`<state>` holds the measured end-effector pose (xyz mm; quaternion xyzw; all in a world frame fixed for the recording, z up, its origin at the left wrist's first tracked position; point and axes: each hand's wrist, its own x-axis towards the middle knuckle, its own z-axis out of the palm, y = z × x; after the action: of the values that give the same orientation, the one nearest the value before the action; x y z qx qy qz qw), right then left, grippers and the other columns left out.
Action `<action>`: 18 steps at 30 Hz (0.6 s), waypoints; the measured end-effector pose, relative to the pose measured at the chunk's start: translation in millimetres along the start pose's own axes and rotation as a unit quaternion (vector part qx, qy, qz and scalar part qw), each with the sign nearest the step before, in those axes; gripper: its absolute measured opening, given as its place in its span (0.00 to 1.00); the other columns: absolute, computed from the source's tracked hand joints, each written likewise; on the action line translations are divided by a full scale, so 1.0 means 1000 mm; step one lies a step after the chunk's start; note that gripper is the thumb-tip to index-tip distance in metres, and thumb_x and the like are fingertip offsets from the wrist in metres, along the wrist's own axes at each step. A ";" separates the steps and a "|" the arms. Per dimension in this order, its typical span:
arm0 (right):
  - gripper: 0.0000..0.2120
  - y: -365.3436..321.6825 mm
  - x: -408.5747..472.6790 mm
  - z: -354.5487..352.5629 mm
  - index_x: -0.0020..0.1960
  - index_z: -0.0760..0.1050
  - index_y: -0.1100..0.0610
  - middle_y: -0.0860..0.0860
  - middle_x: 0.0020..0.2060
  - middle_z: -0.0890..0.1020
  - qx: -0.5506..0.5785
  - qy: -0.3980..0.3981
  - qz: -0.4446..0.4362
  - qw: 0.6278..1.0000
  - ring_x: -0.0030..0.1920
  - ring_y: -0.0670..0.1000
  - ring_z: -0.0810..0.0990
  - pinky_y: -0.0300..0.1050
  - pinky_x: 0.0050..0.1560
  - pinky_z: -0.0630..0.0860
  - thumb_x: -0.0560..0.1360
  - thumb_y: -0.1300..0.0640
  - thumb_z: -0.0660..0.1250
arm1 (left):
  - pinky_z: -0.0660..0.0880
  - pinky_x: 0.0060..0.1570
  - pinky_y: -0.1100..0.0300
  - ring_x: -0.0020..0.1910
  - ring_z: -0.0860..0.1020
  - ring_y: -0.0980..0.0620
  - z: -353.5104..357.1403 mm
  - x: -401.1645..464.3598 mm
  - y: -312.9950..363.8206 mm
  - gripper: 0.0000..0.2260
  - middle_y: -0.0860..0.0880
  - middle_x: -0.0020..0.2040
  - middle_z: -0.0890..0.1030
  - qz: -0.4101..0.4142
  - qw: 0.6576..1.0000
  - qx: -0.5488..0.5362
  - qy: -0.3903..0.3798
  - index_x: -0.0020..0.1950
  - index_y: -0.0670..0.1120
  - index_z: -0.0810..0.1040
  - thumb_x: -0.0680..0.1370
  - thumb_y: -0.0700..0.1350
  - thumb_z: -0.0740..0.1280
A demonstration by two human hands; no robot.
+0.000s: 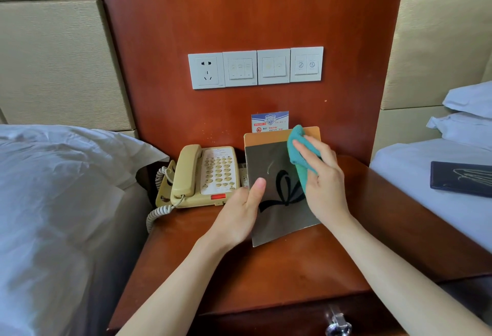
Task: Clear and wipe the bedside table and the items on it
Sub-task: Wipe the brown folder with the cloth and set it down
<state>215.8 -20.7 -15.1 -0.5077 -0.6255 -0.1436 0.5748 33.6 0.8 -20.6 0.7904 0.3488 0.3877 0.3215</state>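
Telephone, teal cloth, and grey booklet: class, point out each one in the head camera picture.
Telephone (205, 176), head view, on the keypad face.
Teal cloth (295, 146), head view, on the bunched upper fold above the fingers.
Grey booklet (266, 160), head view, on the bare grey cover above the bow design.

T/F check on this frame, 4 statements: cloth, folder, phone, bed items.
1. The right hand presses a teal cloth on the grey folder. True.
2. The left hand holds the telephone handset. False: it grips the folder's left edge; the handset sits in its cradle.
3. A dark folder lies on the right bed. True.
4. The telephone stands right of the grey folder. False: it stands left of it.
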 end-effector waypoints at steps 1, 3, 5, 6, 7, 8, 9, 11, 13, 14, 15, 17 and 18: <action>0.26 -0.002 -0.001 0.000 0.67 0.72 0.59 0.57 0.66 0.72 -0.008 -0.002 -0.008 1.000 0.66 0.51 0.68 0.40 0.60 0.73 0.71 0.74 0.67 | 0.62 0.24 0.70 0.23 0.62 0.59 0.000 0.000 0.000 0.26 0.57 0.22 0.62 0.003 1.000 -0.002 -0.002 0.26 0.54 0.59 0.73 0.71 0.48; 0.26 -0.008 -0.004 0.002 0.67 0.73 0.61 0.57 0.66 0.72 -0.029 -0.034 -0.064 0.997 0.67 0.53 0.68 0.45 0.62 0.73 0.71 0.76 0.65 | 0.60 0.24 0.70 0.23 0.61 0.58 0.001 0.001 -0.001 0.27 0.57 0.22 0.61 0.015 1.000 -0.001 -0.003 0.24 0.53 0.59 0.73 0.71 0.47; 0.26 -0.015 -0.009 0.007 0.66 0.74 0.60 0.57 0.66 0.73 -0.041 -0.087 -0.138 0.986 0.67 0.55 0.68 0.48 0.62 0.74 0.71 0.77 0.65 | 0.61 0.26 0.68 0.25 0.61 0.58 0.000 0.003 -0.004 0.28 0.54 0.25 0.64 0.021 1.000 -0.019 0.008 0.27 0.51 0.62 0.72 0.74 0.47; 0.26 -0.017 -0.010 0.009 0.66 0.74 0.60 0.57 0.66 0.73 -0.046 -0.109 -0.166 0.979 0.68 0.56 0.69 0.49 0.62 0.74 0.70 0.76 0.66 | 0.62 0.28 0.67 0.27 0.64 0.57 -0.001 0.004 -0.005 0.32 0.51 0.27 0.66 0.022 0.999 -0.033 0.008 0.30 0.47 0.67 0.71 0.74 0.48; 0.27 -0.018 -0.010 0.010 0.66 0.74 0.60 0.57 0.66 0.74 -0.051 -0.123 -0.183 0.974 0.68 0.56 0.69 0.50 0.62 0.74 0.70 0.76 0.66 | 0.63 0.30 0.66 0.29 0.66 0.56 -0.001 0.005 -0.006 0.35 0.48 0.29 0.69 0.018 0.999 -0.042 0.006 0.34 0.42 0.71 0.71 0.74 0.48; 0.27 -0.018 -0.009 0.010 0.66 0.74 0.59 0.57 0.66 0.74 -0.051 -0.129 -0.188 0.972 0.68 0.56 0.69 0.51 0.62 0.74 0.70 0.75 0.66 | 0.64 0.31 0.64 0.30 0.67 0.55 -0.002 0.006 -0.007 0.37 0.47 0.31 0.70 0.014 0.999 -0.045 0.005 0.36 0.41 0.72 0.70 0.75 0.48; 0.27 -0.016 -0.008 0.010 0.67 0.73 0.59 0.57 0.66 0.73 -0.047 -0.125 -0.179 0.975 0.68 0.55 0.69 0.50 0.62 0.74 0.70 0.75 0.66 | 0.65 0.32 0.63 0.31 0.67 0.54 -0.002 0.006 -0.007 0.38 0.46 0.31 0.70 0.011 0.999 -0.045 0.003 0.36 0.41 0.72 0.69 0.76 0.47; 0.27 -0.011 -0.005 0.008 0.67 0.73 0.60 0.57 0.67 0.72 -0.029 -0.098 -0.124 0.987 0.68 0.54 0.68 0.48 0.62 0.74 0.71 0.76 0.66 | 0.64 0.31 0.64 0.30 0.66 0.55 0.000 0.005 -0.006 0.36 0.50 0.29 0.68 0.004 0.999 -0.035 0.003 0.32 0.44 0.68 0.68 0.77 0.47; 0.26 -0.005 -0.002 0.005 0.68 0.72 0.59 0.56 0.67 0.72 -0.007 -0.057 -0.042 0.997 0.68 0.53 0.69 0.46 0.62 0.74 0.72 0.75 0.65 | 0.63 0.27 0.68 0.27 0.62 0.58 0.001 0.004 -0.005 0.29 0.54 0.26 0.64 -0.002 1.000 -0.017 0.013 0.28 0.51 0.62 0.69 0.77 0.47; 0.26 -0.002 -0.001 0.004 0.68 0.72 0.59 0.55 0.67 0.72 0.001 -0.039 -0.003 0.999 0.67 0.52 0.68 0.45 0.62 0.74 0.72 0.75 0.65 | 0.63 0.27 0.68 0.26 0.62 0.58 0.001 0.003 -0.005 0.29 0.54 0.27 0.64 -0.004 1.000 -0.012 0.012 0.29 0.51 0.61 0.69 0.76 0.47; 0.26 0.000 -0.001 0.003 0.68 0.71 0.58 0.54 0.68 0.71 0.005 -0.028 0.027 0.999 0.68 0.51 0.68 0.45 0.63 0.73 0.73 0.74 0.65 | 0.63 0.27 0.69 0.27 0.63 0.57 0.001 0.003 -0.006 0.30 0.52 0.28 0.65 -0.007 1.000 -0.011 0.010 0.31 0.50 0.62 0.69 0.76 0.47; 0.27 0.001 -0.001 0.002 0.69 0.71 0.58 0.54 0.68 0.71 -0.004 -0.026 0.035 0.999 0.68 0.50 0.67 0.44 0.64 0.72 0.73 0.74 0.65 | 0.63 0.27 0.69 0.27 0.63 0.57 0.000 0.004 -0.008 0.30 0.52 0.28 0.65 -0.008 1.000 -0.012 0.010 0.32 0.49 0.61 0.69 0.76 0.47; 0.27 -0.001 -0.002 0.003 0.69 0.71 0.59 0.55 0.68 0.71 -0.012 -0.036 0.013 0.999 0.69 0.50 0.67 0.44 0.64 0.71 0.72 0.75 0.65 | 0.63 0.26 0.69 0.26 0.62 0.58 0.000 0.003 -0.008 0.28 0.54 0.26 0.63 -0.004 1.000 -0.014 0.012 0.30 0.50 0.59 0.70 0.75 0.47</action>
<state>213.6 -19.9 -17.4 -0.5274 -0.6372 -0.1254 0.5477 32.9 8.0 -25.8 0.7797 0.3504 0.4005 0.3299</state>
